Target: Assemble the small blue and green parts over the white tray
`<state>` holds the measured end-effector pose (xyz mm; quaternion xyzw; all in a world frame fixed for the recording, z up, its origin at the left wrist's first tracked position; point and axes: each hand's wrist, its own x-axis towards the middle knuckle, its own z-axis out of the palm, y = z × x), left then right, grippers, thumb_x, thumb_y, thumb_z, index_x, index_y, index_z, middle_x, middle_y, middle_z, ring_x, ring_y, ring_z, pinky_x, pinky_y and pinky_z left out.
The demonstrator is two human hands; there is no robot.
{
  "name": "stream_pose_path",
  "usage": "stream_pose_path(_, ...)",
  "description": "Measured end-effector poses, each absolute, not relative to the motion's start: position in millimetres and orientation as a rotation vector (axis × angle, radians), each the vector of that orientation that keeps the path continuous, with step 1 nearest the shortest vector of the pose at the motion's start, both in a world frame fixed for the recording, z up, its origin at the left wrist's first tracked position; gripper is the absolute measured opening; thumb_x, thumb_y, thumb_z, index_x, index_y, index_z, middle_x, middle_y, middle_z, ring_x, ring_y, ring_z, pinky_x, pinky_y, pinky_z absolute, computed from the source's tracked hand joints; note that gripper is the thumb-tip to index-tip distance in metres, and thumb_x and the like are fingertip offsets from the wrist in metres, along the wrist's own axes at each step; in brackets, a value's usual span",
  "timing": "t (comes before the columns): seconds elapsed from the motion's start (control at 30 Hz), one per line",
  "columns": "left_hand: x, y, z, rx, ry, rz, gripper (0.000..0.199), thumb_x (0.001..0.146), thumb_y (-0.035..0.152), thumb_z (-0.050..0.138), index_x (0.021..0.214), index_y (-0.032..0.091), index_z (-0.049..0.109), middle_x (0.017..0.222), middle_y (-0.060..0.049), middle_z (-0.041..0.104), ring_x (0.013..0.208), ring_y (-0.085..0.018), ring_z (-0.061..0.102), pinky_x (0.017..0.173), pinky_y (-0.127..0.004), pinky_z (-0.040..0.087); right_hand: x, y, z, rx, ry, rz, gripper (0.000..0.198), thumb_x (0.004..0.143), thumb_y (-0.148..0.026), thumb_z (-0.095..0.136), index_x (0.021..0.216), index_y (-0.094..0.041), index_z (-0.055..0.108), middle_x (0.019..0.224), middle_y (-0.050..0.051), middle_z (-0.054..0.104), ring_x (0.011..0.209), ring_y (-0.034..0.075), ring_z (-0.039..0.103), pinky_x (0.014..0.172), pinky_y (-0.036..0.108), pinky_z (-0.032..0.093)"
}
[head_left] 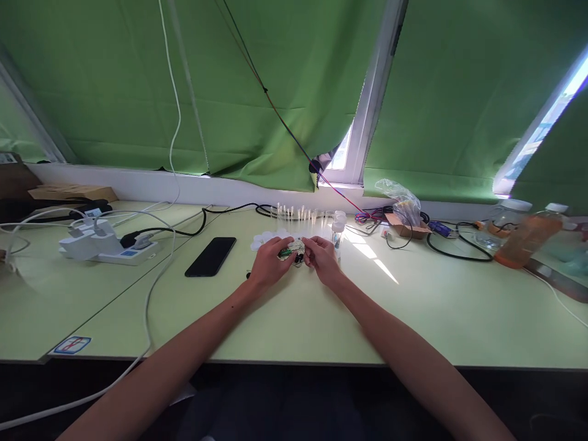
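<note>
Both hands meet over the table, closed around a small whitish round piece with a green part and dark bits (297, 250), perhaps an electronic assembly; its exact kind is too small to make out. My left hand (271, 263) grips its left side between thumb and fingers. On its right, my right hand (324, 260) pinches the edge with the fingertips. Just beyond the hands stands a row of clear upright tubes (303, 215), with pale round discs (263, 239) at its left. A small clear bottle with a white cap (339, 223) stands behind my right hand. A little black piece (248, 275) lies beside my left wrist.
A black phone (210, 256) lies left of the hands. Farther left is a white power strip (133, 252) with plugs; its white cable (149, 300) crosses the table edge. At right are a small cardboard box (408, 228), black cables (459, 256) and an orange drink bottle (528, 239).
</note>
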<state>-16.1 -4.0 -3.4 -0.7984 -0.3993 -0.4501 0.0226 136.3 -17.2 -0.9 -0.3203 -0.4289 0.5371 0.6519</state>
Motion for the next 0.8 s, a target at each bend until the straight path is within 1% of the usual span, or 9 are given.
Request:
stream_pose_path(0.1,-15.2,-3.8,-3.8,-2.48,-1.239,-1.405,0.024,0.083,0.028,0.061,0.104,0.021,0.068,0.088,-0.004,0.07,0.078,-0.017,0.064,0.072,-0.028,0.049,134.3,-19.0,0.5,-0.733,-0.969,1.193,0.039,0.064,-0.043,0.079,0.06,-0.019,0.048,0.047,-0.008,0.046,0.035,0.006,0.043,0.035,0.022,0.025)
stream_pose_path(0.2,-14.3,-3.9,-3.8,-2.474,-1.225,-1.434,0.024,0.082,0.028,0.062,0.104,0.021,0.068,0.088,-0.004,0.07,0.078,-0.017,0.064,0.073,-0.028,0.049,132.0,-20.2,1.5,-0.746,-0.973,1.137,0.042,0.066,-0.05,0.078,0.062,-0.02,0.048,0.048,-0.008,0.045,0.034,0.006,0.042,0.034,0.022,0.026)
stream_pose_path(0.33,-13.4,-4.7,-2.8,-2.445,-1.197,-1.479,0.024,0.082,0.027,0.063,0.104,0.019,0.068,0.088,-0.004,0.071,0.077,-0.016,0.063,0.073,-0.028,0.049,129.7,-19.7,2.0,-0.764,-0.95,1.059,0.043,0.072,-0.06,0.069,0.069,-0.02,0.052,0.048,-0.008,0.045,0.032,0.007,0.041,0.033,0.022,0.026)
stream_pose_path(0.47,-12.7,-5.3,-2.4,-2.415,-1.173,-1.505,0.025,0.082,0.027,0.064,0.105,0.019,0.068,0.088,-0.003,0.071,0.077,-0.016,0.064,0.073,-0.027,0.049,128.8,-19.3,2.4,-0.763,-0.926,1.058,0.044,0.076,-0.064,0.063,0.076,-0.021,0.054,0.052,-0.007,0.048,0.033,0.007,0.043,0.032,0.022,0.027)
stream_pose_path(0.6,-12.5,-5.0,-2.8,-2.4,-1.158,-1.517,0.024,0.082,0.025,0.064,0.105,0.019,0.068,0.088,-0.003,0.071,0.076,-0.015,0.064,0.072,-0.026,0.049,128.8,-21.2,3.1,-0.763,-0.933,1.088,0.042,0.078,-0.062,0.061,0.08,-0.02,0.055,0.055,-0.006,0.051,0.034,0.007,0.045,0.032,0.022,0.027)
stream_pose_path(0.8,-12.6,-5.0,-2.6,-2.374,-1.136,-1.537,0.024,0.081,0.024,0.064,0.104,0.019,0.068,0.087,-0.003,0.071,0.076,-0.015,0.064,0.071,-0.026,0.049,128.0,-23.4,4.2,-0.781,-0.981,1.111,0.03,0.079,-0.049,0.061,0.081,-0.019,0.058,0.056,-0.006,0.051,0.034,0.007,0.046,0.032,0.021,0.028)
